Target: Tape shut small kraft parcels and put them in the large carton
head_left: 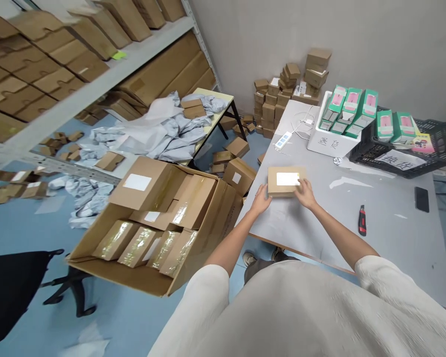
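A small cardboard box (276,190) with a white label (287,179) on top lies on the grey table (312,238), close to its left edge. My left hand (261,199) grips the box at its left side near the front corner. At the right side, my right hand (305,194) holds the box, with fingertips by the label's edge. The undersides of both hands are hidden. A red and black utility knife (362,220) lies to the right of the box.
Left of the table stands a large open carton (223,218) of taped boxes. Behind are a white bin (321,141) and a black crate (436,148) holding green boxes. A phone (421,199) and power strip (283,141) lie on the table. A chair (15,292) is left.
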`<action>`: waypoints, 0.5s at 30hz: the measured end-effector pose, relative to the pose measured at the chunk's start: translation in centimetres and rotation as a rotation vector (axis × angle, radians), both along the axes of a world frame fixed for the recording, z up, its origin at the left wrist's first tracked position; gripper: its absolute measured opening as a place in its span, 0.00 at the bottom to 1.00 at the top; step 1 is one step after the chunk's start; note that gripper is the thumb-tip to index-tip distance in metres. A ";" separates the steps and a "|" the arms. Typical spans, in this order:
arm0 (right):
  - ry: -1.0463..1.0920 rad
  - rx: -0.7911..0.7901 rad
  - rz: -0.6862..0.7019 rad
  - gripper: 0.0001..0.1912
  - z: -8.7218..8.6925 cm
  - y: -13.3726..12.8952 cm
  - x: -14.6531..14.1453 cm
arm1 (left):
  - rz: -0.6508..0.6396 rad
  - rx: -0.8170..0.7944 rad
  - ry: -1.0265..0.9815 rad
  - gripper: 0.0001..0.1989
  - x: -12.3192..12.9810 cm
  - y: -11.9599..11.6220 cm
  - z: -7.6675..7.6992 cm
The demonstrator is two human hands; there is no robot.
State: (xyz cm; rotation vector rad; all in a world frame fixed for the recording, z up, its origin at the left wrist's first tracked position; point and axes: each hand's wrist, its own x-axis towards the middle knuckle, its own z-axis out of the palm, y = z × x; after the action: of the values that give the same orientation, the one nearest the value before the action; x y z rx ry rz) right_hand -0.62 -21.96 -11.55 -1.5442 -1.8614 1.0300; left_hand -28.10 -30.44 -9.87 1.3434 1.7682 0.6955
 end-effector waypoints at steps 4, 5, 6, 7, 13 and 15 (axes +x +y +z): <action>0.015 0.008 0.160 0.33 1.7 0.4 -5.0 | 0.073 0.053 0.025 0.39 -2.2 -1.6 1.5; 0.025 0.012 0.197 0.33 1.9 0.4 -6.4 | 0.094 0.061 0.036 0.39 -3.0 -2.1 1.9; 0.034 0.017 0.234 0.33 2.0 0.4 -7.8 | 0.116 0.068 0.048 0.39 -3.9 -2.7 2.2; 0.041 0.021 0.271 0.33 2.1 0.3 -9.3 | 0.140 0.073 0.058 0.39 -4.8 -3.4 2.5; 0.078 0.032 0.497 0.32 2.5 -0.7 -18.6 | 0.322 0.103 0.079 0.38 -11.5 -8.5 3.6; 0.106 0.041 0.563 0.31 2.7 -1.5 -21.8 | 0.382 0.114 0.087 0.38 -13.8 -10.4 3.8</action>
State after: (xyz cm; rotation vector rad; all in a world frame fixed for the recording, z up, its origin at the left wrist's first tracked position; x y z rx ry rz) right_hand -22.46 -23.41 -8.84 -0.9291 -2.2800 1.2667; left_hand -41.90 -40.85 -6.10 1.1317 2.1102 0.9687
